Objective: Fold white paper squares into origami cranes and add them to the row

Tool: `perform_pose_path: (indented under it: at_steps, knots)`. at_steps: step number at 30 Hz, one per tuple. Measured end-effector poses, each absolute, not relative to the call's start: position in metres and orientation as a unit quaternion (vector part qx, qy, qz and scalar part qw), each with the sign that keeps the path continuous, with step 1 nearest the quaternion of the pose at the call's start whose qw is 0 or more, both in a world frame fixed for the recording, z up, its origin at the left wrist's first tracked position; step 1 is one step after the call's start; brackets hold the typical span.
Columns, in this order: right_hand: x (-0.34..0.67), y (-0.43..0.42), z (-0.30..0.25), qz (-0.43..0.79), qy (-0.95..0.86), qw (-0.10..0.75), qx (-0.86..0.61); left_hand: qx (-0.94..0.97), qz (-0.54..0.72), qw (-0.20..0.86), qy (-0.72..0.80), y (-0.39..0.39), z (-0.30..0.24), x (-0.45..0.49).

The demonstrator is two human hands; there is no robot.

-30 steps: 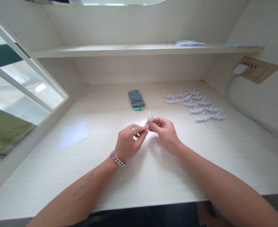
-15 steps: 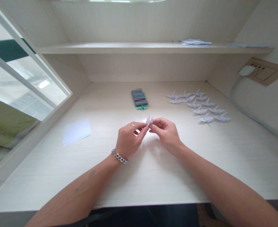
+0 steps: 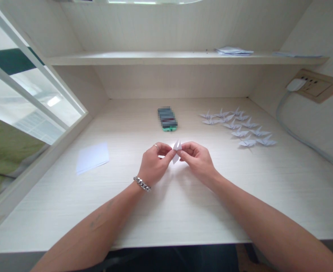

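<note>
Between my two hands is a small piece of folded white paper, with two thin points sticking up and a wider pointed part hanging below. My left hand, with a ring and a chain bracelet at the wrist, pinches its left side between thumb and fingers. From the right, my right hand pinches the opposite edge the same way. Both hands are just above the desk, and my fingertips hide the paper's middle edges. Several folded white paper cranes stand in a group beyond my right hand.
A stack of white paper sheets lies on the desk at the left. Behind my hands is a phone with a green edge. Folded papers rest on the shelf. A cable runs from the wall socket.
The folded paper has been turned in my fingers, so its lower pointed part now shows below my thumbs. My left fingers have shifted their hold on it.
</note>
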State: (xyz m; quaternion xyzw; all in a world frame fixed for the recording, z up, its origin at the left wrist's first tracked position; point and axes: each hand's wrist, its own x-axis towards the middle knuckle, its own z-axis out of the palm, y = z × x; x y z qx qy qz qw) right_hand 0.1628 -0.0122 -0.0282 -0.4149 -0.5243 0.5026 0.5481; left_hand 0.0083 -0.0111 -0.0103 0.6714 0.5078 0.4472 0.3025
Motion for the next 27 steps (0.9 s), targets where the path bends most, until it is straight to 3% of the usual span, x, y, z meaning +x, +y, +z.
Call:
perform_pose_path:
  at_steps: [4, 14, 27]
  knots:
    - [0.1624, -0.0125, -0.0254, 0.550, -0.498, 0.526, -0.416, 0.642, 0.449, 0.416, 0.462, -0.0059, -0.0138, 0.0057]
    - [0.1639, -0.0109, -0.0240, 0.518, -0.510, 0.522, -0.447, 0.567, 0.444, 0.503, 0.478, -0.0079, -0.0109, 0.0097]
    - [0.1627, -0.0142, -0.0186, 0.532, -0.492, 0.519, -0.454, 0.647, 0.425, 0.422, 0.472, -0.0091, -0.0169, 0.0105]
